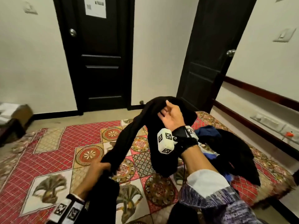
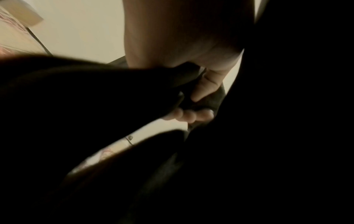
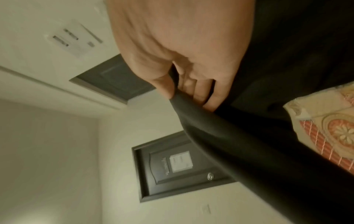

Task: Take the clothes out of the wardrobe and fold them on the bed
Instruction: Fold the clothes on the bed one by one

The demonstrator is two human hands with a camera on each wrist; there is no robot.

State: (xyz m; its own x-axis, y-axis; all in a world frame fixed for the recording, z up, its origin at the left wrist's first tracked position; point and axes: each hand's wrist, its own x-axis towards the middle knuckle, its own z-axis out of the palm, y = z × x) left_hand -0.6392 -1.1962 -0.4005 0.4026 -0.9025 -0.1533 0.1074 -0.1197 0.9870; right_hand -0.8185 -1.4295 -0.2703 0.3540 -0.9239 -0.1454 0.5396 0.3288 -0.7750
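A long black garment hangs stretched in the air above the patterned bed. My right hand holds its upper end, thumb and fingers pinching a fold of the black garment. My left hand grips the lower end near the bed's front, fingers curled round the bunched black garment; more of the cloth drops below that hand. In the right wrist view my right hand is seen pinching the cloth's edge. In the left wrist view my left hand is mostly wrapped in dark cloth.
A heap of black and blue clothes lies on the right side of the bed. Two dark doors stand in the far wall. A ledge with switches runs along the right wall. A low stand with white cloth is at the left.
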